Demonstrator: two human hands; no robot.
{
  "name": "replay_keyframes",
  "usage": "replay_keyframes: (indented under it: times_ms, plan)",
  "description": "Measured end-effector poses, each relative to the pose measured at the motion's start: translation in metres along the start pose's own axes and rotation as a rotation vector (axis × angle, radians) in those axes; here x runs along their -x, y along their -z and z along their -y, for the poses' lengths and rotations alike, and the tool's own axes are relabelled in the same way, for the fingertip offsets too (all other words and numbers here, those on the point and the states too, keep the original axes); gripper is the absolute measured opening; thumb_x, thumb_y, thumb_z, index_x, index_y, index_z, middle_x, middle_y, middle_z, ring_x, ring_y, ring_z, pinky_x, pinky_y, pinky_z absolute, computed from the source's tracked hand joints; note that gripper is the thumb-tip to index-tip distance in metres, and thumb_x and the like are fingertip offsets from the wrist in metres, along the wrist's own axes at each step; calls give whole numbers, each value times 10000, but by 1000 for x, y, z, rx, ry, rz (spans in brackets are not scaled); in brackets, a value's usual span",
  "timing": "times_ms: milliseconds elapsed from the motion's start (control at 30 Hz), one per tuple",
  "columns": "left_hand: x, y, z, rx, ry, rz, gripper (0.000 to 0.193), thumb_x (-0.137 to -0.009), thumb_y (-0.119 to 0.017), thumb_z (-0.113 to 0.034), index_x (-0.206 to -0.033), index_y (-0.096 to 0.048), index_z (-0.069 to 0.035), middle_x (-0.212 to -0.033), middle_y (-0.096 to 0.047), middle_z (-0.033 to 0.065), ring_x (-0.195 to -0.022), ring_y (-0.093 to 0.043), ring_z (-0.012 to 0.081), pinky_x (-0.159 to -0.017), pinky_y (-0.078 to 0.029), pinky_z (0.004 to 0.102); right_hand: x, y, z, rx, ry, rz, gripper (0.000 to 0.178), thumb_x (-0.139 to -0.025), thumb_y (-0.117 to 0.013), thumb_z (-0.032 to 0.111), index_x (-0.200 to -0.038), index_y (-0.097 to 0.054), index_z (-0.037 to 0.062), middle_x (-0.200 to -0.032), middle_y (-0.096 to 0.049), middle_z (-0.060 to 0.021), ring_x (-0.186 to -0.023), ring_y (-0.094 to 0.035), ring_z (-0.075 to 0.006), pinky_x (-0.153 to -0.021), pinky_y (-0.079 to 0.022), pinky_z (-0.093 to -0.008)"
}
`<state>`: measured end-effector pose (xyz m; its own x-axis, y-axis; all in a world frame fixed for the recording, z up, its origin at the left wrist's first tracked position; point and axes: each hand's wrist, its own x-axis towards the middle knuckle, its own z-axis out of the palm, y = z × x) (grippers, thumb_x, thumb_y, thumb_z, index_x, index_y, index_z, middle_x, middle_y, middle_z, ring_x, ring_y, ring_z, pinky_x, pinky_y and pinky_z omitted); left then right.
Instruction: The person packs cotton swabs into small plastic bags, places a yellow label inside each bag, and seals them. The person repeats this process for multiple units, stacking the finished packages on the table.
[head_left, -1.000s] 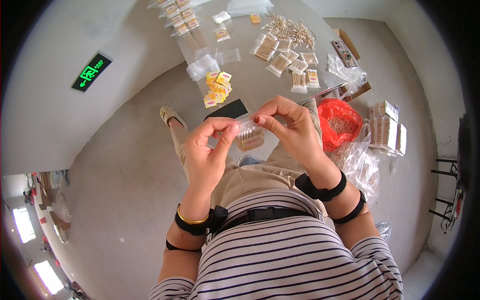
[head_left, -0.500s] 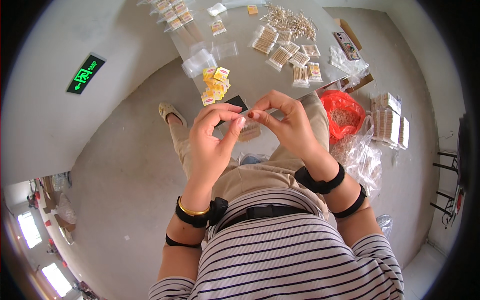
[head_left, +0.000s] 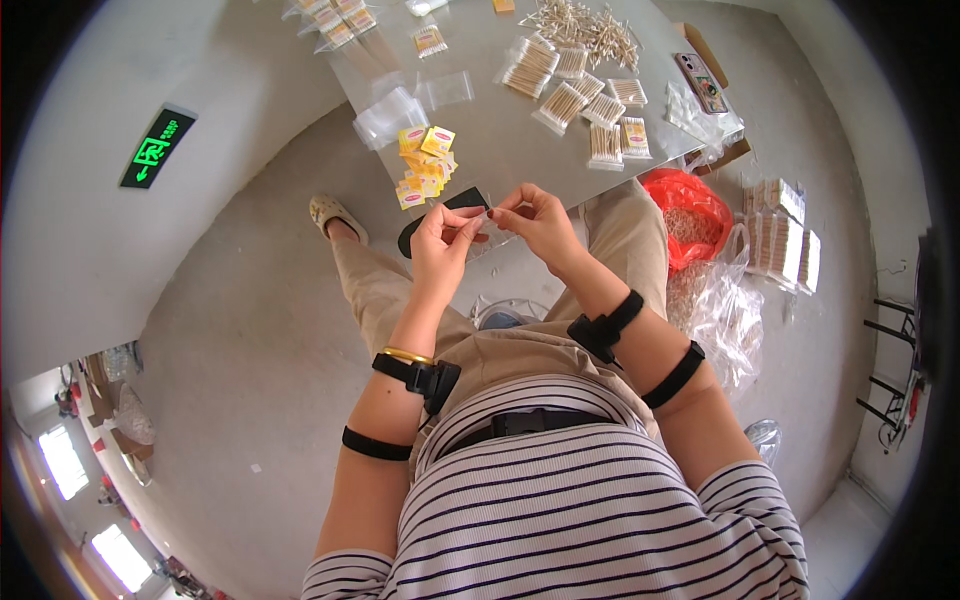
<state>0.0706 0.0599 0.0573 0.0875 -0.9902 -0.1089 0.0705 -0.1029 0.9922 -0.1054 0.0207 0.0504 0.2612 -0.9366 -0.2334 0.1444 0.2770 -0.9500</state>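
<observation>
Many loose swabs | yellow cards | left hand partly hides black object

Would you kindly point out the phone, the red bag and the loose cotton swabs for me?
Phone [head_left: 702,84]: head view, middle of its case.
Red bag [head_left: 690,188]: head view, upper part of its wall.
Loose cotton swabs [head_left: 590,32]: head view, middle of the heap.

Probably a small packing workshop, given loose cotton swabs, bagged bundles, exit sign.
</observation>
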Motion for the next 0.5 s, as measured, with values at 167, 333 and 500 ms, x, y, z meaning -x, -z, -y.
replay_keyframes:
  times_ms: [167,333,500]
  plan:
    - [-8,9,33,12,227,27,252,-986,-730,-142,-891,-507,-75,-1207,-745,165,-907,-773,174,-596,-556,228,-19,13,-43,39,-175,60,130,-948,-756,71,-978,-638,26,-946,-680,-41,-856,-649,-114,-762,-533,-272]
    - [-15,12,42,76,281,43,250,-981,-735,-135,-882,-512,-78,-1201,-748,169,-906,-771,171,-612,-548,222,-26,14,-49,106,-225,105,183,-945,-767,98,-991,-597,49,-928,-675,-33,-838,-637,-108,-756,-526,-270]
    - [-20,22,40,142,367,140,255,-968,-748,-121,-864,-519,-77,-1174,-756,160,-892,-773,179,-633,-563,235,-27,23,-51,86,-272,186,239,-916,-801,151,-978,-585,68,-867,-684,-29,-816,-655,-110,-679,-495,-260]
